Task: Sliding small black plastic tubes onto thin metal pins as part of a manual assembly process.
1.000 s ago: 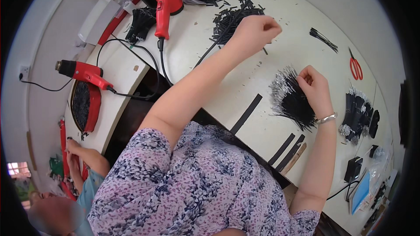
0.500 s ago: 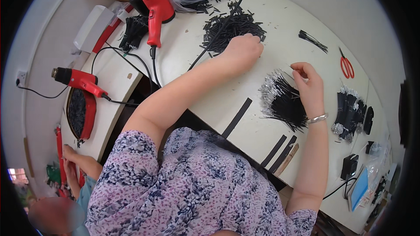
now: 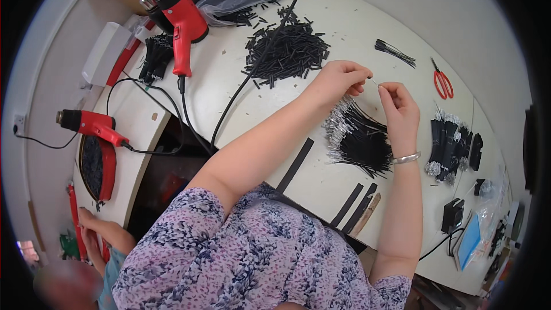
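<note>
My left hand point(image 3: 343, 83) pinches a small black tube piece, its dark tip showing at the fingertips. Close beside it, my right hand point(image 3: 400, 103) is closed on a thin wire whose silvery end points at the left fingertips. Whether the wire end is inside the tube is too small to tell. Just below both hands lies a fanned bundle of black wires point(image 3: 364, 143) with silvery ends. A heap of short black tubes point(image 3: 287, 51) spreads on the white table point(image 3: 252, 120) beyond my left forearm.
Red heat guns point(image 3: 182, 31) point(image 3: 94, 123) stand at left, their cords crossing the table. Red-handled scissors point(image 3: 443, 84), a few loose black wires point(image 3: 395, 53) and tied wire bundles point(image 3: 446, 146) lie at right. Black strips point(image 3: 295, 166) rest near the front edge. Another person's hands point(image 3: 89, 232) show lower left.
My left hand has come from the tube heap rightward to my right hand, with a small tube piece now in its fingers. My right hand stays above the wire bundle. The view has shifted slightly.
</note>
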A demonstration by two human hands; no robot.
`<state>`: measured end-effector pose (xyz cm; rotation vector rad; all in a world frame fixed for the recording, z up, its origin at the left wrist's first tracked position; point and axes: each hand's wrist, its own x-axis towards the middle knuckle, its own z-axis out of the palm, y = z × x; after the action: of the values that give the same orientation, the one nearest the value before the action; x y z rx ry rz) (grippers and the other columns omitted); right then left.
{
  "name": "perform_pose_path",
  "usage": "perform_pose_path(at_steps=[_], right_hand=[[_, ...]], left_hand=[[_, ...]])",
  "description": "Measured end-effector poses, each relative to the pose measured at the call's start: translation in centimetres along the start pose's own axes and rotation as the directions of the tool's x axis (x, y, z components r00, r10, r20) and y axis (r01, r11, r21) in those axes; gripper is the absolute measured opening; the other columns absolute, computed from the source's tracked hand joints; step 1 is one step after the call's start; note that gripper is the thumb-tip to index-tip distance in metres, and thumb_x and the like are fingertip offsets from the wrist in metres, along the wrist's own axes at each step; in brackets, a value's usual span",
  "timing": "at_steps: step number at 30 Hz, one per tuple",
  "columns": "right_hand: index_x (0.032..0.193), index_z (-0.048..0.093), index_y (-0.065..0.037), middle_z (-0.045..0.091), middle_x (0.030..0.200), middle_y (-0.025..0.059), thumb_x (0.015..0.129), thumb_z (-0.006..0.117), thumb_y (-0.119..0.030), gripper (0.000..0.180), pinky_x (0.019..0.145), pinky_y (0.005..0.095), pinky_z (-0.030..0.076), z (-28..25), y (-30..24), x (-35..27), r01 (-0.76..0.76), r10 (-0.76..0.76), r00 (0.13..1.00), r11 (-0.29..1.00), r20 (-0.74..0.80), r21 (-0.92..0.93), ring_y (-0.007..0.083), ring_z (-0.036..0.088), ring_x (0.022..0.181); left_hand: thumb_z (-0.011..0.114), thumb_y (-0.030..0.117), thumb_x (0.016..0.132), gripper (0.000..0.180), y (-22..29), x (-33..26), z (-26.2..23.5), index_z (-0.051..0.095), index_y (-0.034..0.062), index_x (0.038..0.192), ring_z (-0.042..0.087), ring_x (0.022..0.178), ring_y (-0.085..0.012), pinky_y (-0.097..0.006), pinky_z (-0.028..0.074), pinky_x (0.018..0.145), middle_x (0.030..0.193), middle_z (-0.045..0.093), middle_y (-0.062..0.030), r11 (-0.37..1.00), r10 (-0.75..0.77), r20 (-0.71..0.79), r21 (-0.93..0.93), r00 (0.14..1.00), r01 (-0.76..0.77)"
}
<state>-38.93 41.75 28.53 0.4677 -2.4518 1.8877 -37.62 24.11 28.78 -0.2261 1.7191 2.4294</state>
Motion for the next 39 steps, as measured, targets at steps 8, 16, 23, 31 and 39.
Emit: perform_pose_path(at_steps=[8,16,23,31,39], right_hand=[[0.090,0.060,-0.001,0.057,0.075,-0.0040,0.089,0.063,-0.005,0.005,0.059,0.0179,0.040,0.1,-0.2,-0.1,-0.005,0.005,1.000,1.000,0.004,0.022,0.0021,0.048,0.064],[0.091,0.059,-0.002,0.056,0.075,-0.0044,0.088,0.063,-0.003,0.005,0.058,0.0175,0.040,0.4,0.0,-0.2,0.047,-0.046,0.999,0.998,-0.013,0.051,0.0017,0.048,0.064],[0.090,0.058,-0.004,0.056,0.076,0.0000,0.086,0.063,-0.002,0.007,0.058,0.0208,0.042,-0.1,-1.0,-0.3,0.129,-0.125,0.992,0.974,0.033,-0.187,0.0065,0.050,0.062],[0.089,0.059,-0.003,0.058,0.080,0.0042,0.085,0.063,-0.004,0.005,0.062,0.0261,0.047,0.1,-1.6,-0.4,0.259,-0.248,0.966,0.887,0.076,-0.382,0.0112,0.057,0.067],[0.089,0.059,0.000,0.059,0.075,0.0016,0.087,0.063,-0.005,0.006,0.062,0.0231,0.045,-0.5,-0.9,0.1,0.063,-0.053,0.996,0.987,0.068,-0.147,0.0080,0.052,0.065]], left_hand=[[0.063,0.018,0.091,0.020,0.0,0.2,-0.3,0.067,-0.0007,0.097,0.057,0.068,-0.0072,-0.021,0.049,0.065,0.075,0.060,0.0010,0.998,-0.048,0.059,-0.034,0.997,0.050],[0.062,0.019,0.093,0.021,-0.4,0.4,-0.6,0.066,-0.0012,0.095,0.059,0.066,-0.0079,-0.021,0.051,0.064,0.075,0.063,-0.0013,0.994,-0.067,0.109,-0.083,0.992,0.076],[0.063,0.018,0.092,0.020,0.0,0.1,-0.3,0.067,-0.0012,0.093,0.060,0.066,-0.0085,-0.021,0.051,0.063,0.075,0.064,-0.0025,0.992,-0.066,0.113,-0.096,0.991,0.077],[0.065,0.016,0.090,0.019,-0.1,-0.3,0.5,0.068,-0.0028,0.089,0.061,0.065,-0.0098,-0.021,0.051,0.061,0.073,0.064,-0.0042,0.997,-0.046,0.010,0.056,0.999,0.045],[0.051,0.026,0.099,0.032,-0.6,0.6,-0.8,0.064,-0.0032,0.097,0.063,0.068,-0.0110,-0.021,0.053,0.065,0.079,0.064,-0.0052,0.967,-0.073,0.133,-0.233,0.988,0.102]])
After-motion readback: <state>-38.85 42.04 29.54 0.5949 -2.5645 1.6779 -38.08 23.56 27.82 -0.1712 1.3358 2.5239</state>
